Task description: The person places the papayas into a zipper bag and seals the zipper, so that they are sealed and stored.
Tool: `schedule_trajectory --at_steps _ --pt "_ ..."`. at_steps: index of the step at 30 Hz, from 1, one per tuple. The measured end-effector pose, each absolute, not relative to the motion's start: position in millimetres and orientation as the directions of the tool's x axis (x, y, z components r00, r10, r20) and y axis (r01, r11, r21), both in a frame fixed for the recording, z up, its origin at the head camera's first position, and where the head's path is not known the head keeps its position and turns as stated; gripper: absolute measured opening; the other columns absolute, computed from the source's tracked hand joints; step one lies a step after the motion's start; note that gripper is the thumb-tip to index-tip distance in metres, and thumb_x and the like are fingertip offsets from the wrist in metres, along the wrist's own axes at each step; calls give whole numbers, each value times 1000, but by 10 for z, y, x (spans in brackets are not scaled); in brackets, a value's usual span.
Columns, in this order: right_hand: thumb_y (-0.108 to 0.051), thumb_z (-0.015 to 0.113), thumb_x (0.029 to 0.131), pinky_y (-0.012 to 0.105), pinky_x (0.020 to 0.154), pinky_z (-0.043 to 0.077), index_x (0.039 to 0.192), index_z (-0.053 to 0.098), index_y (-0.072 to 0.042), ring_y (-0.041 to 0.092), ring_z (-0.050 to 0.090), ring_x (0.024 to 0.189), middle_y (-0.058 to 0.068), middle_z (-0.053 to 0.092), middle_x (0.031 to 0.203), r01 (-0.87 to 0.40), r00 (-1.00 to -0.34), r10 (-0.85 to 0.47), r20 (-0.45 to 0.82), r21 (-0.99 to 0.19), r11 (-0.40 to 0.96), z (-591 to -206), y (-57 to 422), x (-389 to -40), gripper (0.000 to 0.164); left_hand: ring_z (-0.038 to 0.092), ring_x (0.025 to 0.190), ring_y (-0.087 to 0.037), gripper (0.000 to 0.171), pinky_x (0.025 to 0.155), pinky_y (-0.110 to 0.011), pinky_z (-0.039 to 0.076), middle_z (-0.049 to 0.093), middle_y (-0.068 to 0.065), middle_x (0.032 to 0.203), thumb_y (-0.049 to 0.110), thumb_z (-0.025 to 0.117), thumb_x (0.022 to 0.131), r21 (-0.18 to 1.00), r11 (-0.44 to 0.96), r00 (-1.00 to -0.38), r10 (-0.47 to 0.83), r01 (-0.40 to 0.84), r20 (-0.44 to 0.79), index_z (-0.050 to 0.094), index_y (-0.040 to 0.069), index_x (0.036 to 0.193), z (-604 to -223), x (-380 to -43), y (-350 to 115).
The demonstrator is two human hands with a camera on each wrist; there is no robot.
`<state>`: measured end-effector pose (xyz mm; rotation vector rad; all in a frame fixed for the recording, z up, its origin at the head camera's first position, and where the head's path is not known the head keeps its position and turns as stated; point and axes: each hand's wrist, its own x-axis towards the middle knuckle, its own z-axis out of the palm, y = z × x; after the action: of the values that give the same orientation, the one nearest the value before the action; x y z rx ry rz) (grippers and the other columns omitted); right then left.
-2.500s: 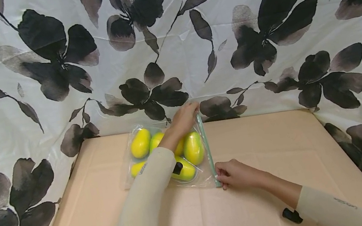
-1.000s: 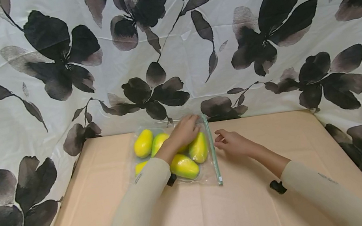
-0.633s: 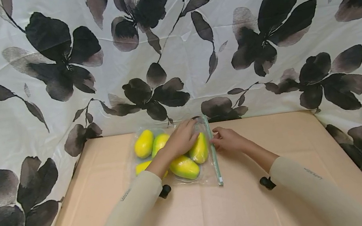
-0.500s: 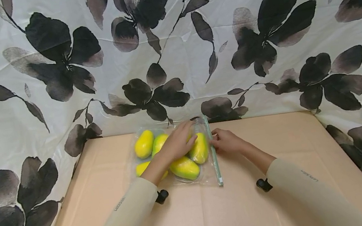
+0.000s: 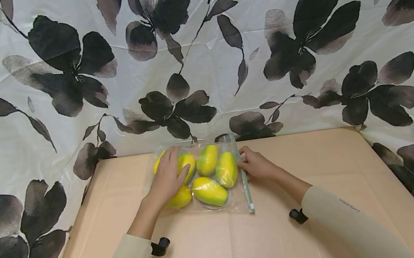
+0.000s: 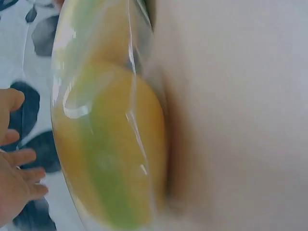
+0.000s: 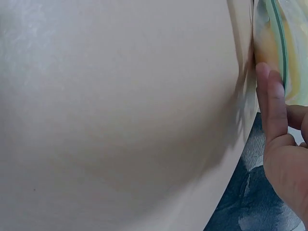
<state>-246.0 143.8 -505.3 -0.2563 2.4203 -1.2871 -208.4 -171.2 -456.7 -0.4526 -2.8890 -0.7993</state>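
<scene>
A clear zip bag point(image 5: 237, 198) lies flat near the back of the board, with several yellow-green mangoes point(image 5: 209, 191) inside. Its green zip strip point(image 5: 247, 190) runs along the right side. My left hand point(image 5: 166, 174) is over the bag's left part, fingers extended and thumb spread, partly covering mangoes there. In the left wrist view, a mango point(image 6: 110, 149) bulges under the shiny film, the fingers point(image 6: 24, 158) beyond it. My right hand point(image 5: 257, 162) pinches the zip edge near its upper half; in the right wrist view, fingers point(image 7: 275, 108) and thumb straddle that edge.
A tan cardboard board point(image 5: 310, 230) forms the work surface. Behind and around it hangs a white cloth point(image 5: 179, 15) with dark flowers. A small black wrist camera point(image 5: 160, 247) sits under each sleeve cuff.
My left hand has moved left from the bag's upper right, uncovering mangoes there. My right hand has gone from the zip's lower end up to its upper half. The bag has shifted slightly right.
</scene>
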Motion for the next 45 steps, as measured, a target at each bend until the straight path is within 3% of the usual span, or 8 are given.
schedule_trajectory --at_steps 7,13,20,26,32,39,45 --pt "-11 56 106 33 61 61 139 40 -7 19 67 68 17 73 111 28 -918 -314 -242 -829 558 -5057 1515 -2433 37 12 153 -59 80 117 -79 13 19 -31 167 39 59 102 506 851 -989 96 142 117 22 -1 161 -4731 -2053 -2029" --pt "-8 56 106 34 63 62 139 40 -7 20 68 69 18 72 110 13 -916 -324 -237 -825 565 -5041 1634 -2409 37 14 154 -55 86 121 -72 18 9 -32 169 47 54 104 644 761 -996 80 82 31 11 3 165 -4893 -2023 -2159" --pt "-6 55 106 35 64 62 138 40 -7 20 68 69 18 72 108 23 -920 -311 -239 -824 566 -5040 1806 -2364 36 17 158 -44 83 125 -66 17 17 -21 171 42 57 104 782 616 -989 148 94 2 13 8 166 -5011 -1975 -2133" --pt "-5 54 106 37 68 62 140 39 -6 19 67 74 18 72 106 16 -928 -293 -229 -812 583 -5027 2003 -2323 36 20 157 -43 77 125 -63 19 21 -22 169 30 60 103 778 611 -981 192 144 31 21 6 164 -5082 -1950 -1971" --pt "-6 54 106 38 72 61 144 39 -5 20 67 78 19 73 109 15 -943 -254 -216 -788 615 -4976 2196 -2277 40 19 157 -45 76 125 -63 19 18 -26 169 32 60 103 776 611 -976 215 158 29 24 4 163 -5101 -1917 -1778" --pt "-7 53 106 31 65 56 146 38 -1 22 64 74 20 72 106 -2 -956 -226 -188 -765 644 -4945 2393 -2298 43 19 157 -45 76 125 -61 20 16 -26 170 35 61 103 773 609 -969 243 179 33 24 6 163 -5073 -1910 -1603" --pt "-9 54 106 38 70 60 147 38 0 18 66 74 23 72 111 21 -962 -196 -191 -764 645 -4973 2548 -2289 44 19 157 -44 77 126 -59 21 14 -25 170 37 60 103 762 618 -964 263 192 30 23 6 164 -5108 -1921 -1472"
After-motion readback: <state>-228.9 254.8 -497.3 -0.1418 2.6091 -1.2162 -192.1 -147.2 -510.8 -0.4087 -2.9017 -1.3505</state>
